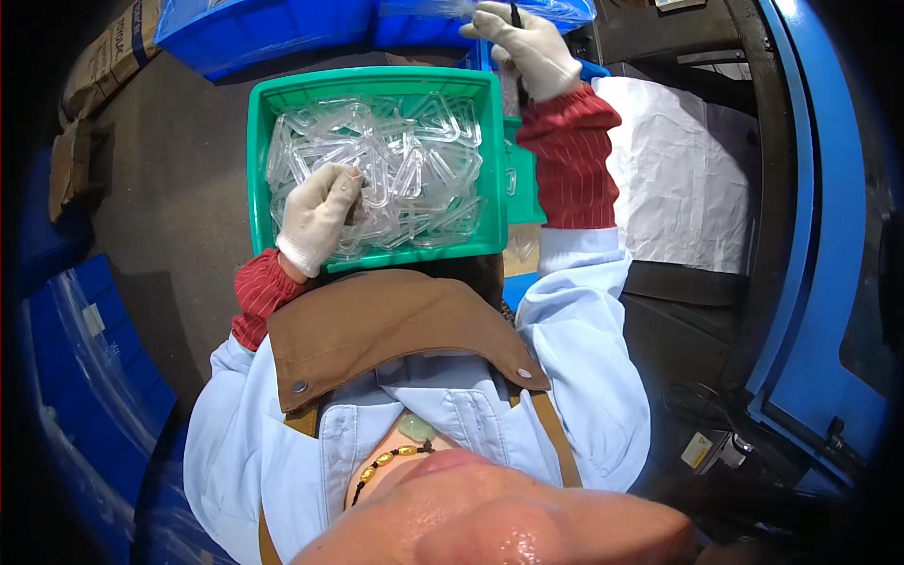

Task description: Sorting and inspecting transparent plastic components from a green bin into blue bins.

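In front of me a green bin (258, 174) is heaped with clear plastic pieces (433, 179), many of them thin triangular frames. My left hand (315, 221), in a white glove with the thumb tip bare, is closed over the bin's near left part. A clear plastic piece (376, 184) shows at its fingers, though the grip itself is partly hidden. Farther off, past the bin's far right corner, is my right hand (537, 52), also gloved. Its fingers are closed round a thin black tool (516, 14), whose kind I cannot make out.
Blue bins (264, 38) with plastic film stand beyond the green one. Beside it on the right are a smaller green tray (524, 184) and a crumpled white sheet (673, 179). A blue machine frame (800, 235) rises at far right. Cardboard boxes (113, 61) and stacked blue crates (104, 348) are on the left.
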The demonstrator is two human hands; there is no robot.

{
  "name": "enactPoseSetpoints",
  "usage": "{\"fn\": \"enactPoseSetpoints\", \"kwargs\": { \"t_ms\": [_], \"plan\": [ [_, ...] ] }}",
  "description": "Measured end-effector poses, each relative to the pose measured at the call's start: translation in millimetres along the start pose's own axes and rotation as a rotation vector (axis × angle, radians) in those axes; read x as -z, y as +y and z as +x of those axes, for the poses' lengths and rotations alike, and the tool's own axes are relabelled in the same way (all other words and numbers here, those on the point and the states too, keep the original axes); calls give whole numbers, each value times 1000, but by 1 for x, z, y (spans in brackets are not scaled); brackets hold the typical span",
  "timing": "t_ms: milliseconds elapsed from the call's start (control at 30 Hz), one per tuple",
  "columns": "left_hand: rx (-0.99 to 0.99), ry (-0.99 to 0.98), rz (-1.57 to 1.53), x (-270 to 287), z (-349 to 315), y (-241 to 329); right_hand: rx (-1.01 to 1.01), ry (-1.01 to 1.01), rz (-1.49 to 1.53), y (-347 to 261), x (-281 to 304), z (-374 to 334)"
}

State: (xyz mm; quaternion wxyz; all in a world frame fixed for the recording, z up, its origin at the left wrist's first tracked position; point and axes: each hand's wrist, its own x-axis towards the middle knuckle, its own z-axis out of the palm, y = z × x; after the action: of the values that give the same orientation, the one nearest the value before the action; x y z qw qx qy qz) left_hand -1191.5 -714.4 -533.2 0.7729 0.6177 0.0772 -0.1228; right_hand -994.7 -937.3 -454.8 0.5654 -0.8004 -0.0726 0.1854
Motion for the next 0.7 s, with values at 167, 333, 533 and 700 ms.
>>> {"fn": "enactPoseSetpoints", "kwargs": {
  "t_ms": [167,333,533,700],
  "plan": [
    [19,44,-6,4,-2,-5,-365,-128,-1196,52,-55,-10],
    [25,14,-51,-5,2,2,-312,83,-954,78,-70,-29],
    [135,42,-141,-5,4,13,114,176,-210,60,-41,-96],
    [548,-365,-581,-19,26,18,671,-101,-305,48,-57,-119]
  ]
}}
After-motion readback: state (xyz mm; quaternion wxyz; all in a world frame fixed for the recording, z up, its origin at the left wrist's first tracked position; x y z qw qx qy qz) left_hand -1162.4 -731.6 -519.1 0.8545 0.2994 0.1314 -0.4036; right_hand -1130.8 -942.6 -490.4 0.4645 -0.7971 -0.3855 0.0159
